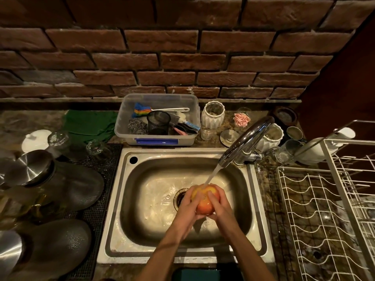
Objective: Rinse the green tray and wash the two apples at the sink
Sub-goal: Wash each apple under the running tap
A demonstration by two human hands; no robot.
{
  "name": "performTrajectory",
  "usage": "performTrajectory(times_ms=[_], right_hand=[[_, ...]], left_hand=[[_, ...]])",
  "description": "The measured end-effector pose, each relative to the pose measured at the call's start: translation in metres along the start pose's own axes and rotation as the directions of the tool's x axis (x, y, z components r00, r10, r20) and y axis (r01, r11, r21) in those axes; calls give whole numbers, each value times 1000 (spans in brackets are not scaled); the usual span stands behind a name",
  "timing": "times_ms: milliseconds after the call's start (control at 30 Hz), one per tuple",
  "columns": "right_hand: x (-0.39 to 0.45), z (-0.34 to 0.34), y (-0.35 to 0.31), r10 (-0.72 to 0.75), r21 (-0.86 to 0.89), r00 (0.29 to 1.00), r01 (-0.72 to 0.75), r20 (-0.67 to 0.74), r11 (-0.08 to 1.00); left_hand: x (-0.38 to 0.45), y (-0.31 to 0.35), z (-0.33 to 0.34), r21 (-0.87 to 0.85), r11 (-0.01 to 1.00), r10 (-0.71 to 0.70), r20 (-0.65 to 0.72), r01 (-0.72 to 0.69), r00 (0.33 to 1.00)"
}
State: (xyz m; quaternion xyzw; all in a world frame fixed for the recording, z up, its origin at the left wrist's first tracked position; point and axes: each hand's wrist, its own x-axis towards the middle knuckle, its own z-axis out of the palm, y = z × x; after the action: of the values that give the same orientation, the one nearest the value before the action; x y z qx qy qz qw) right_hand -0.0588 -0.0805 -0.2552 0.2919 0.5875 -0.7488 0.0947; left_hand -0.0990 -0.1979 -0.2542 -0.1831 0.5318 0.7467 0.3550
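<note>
Right now an apple (204, 201) sits between both hands over the middle of the sink (125, 199), just beside the drain (179, 196) and a little toward the sink's right side. The left hand (187, 207) cups it from the left and the right hand (220, 207) from the right, fingers (212, 196) of both curled narrow around the fruit — they are holding it, not spread. The apple is round and glossy with wet, yellow across its top and deepening to orange-red low down, with pale speckles on the skin. A stream of water (212, 176) from the curved chrome tap (243, 140) at the sink's back right corner lands on the apple's top. The steel basin is wet and shining around the drain.

On the table behind the sink stands a clear plastic tub (158, 138) with brushes and scourers in it, a green cloth (89, 124) to its left and a white ribbed jar (213, 114) to its right. A white wire dish rack (316, 216) fills the table's right side — bare wire as far as shows. Dark lidded pots (60, 185) crowd the left edge. Only one apple shows.
</note>
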Motion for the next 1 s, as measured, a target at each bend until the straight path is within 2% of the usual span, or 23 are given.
performTrajectory(times_ms=[67,133,233,300,433,500,600,667,767,833,900,1000], right_hand=[[1,11,-3,-25,-40,996,21,-89,999],[1,22,-6,-11,-25,979,6,-203,1000],[2,29,-7,103,66,950,-87,-294,994],[3,28,-6,160,135,956,-129,-247,982],[2,20,6,180,369,984,-164,-9,915],[0,13,10,155,377,983,-180,95,909],[-2,4,8,137,256,972,-183,189,949],[-3,2,4,111,138,983,-131,146,982],[-6,8,2,11,5,1000,-11,-23,1000],[-6,17,4,-19,32,994,22,-104,999],[-5,22,3,14,108,990,1,-143,994],[-5,21,2,87,196,993,-71,-74,978]], left_hand=[[-1,-4,4,52,997,58,-51,-55,997],[-2,-7,6,179,977,128,-64,-115,990],[-8,-6,8,301,941,174,-43,-153,984],[-10,-6,8,306,937,192,-53,-168,980],[-7,-7,4,295,939,226,-140,-177,964],[-8,-8,6,239,958,208,-193,-160,959],[-11,-9,8,150,978,174,-223,-143,959],[-12,-12,7,131,981,167,-192,-143,967],[-14,-15,9,174,971,189,-123,-166,974],[-15,-16,12,252,952,211,-124,-175,969],[-16,-17,11,296,937,229,-129,-183,965],[-18,-17,5,289,938,239,-130,-193,962]])
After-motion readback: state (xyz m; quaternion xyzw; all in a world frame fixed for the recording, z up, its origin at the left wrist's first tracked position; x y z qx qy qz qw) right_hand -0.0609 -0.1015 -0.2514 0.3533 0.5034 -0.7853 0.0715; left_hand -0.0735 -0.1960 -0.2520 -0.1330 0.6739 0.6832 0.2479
